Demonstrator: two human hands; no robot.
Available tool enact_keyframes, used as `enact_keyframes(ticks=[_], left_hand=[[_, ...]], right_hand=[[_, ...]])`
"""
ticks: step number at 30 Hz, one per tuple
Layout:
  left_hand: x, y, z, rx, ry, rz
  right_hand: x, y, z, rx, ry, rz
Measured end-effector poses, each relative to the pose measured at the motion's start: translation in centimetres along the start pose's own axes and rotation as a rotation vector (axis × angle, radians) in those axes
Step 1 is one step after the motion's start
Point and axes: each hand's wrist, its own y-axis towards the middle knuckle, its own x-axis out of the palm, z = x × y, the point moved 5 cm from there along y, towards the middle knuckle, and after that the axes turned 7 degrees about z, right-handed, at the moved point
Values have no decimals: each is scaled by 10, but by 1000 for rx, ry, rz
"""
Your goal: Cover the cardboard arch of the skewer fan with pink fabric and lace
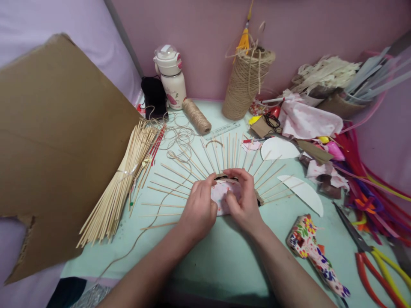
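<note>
A fan of thin wooden sticks (180, 177) radiates from a small half-round hub covered in pale pink floral cloth (221, 192) on the mint-green table (224, 256). My left hand (198, 207) rests on the hub's left side, fingers curled and thumb pressing its top edge. My right hand (244, 199) covers the right side, fingers bent over the top edge and thumb pressing the cloth. Jute twine (150, 222) trails from the sticks toward the near table edge.
A bundle of sticks (120, 186) and a large cardboard sheet (54, 145) lie left. A bottle (171, 77), twine spool (196, 116) and jute-wrapped cone (245, 81) stand behind. White half-discs (303, 192), a floral glue gun (313, 252), scissors (369, 252) and pipe cleaners (369, 188) fill the right.
</note>
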Motion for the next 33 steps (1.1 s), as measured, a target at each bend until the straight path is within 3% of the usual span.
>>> enact_keyframes(ticks=[5,8,11,16,22,33], left_hand=[[1,-2,0,0,45,-54],[-6,1,5,26,51,-3],[-11,8,14,63,68,75],[7,19,21,68,27,-70],[28,27,20,24,52,-206],[33,32,23,48,134,-261]], right_hand=[[1,1,2,22,33,16],[0,3,3,34,82,61],[-8,5,-3,11,185,196],[-38,-6,-17,-29,163,430],[-51,-32,1,125,-280,252],[-40,-29,7,82,-347,136]])
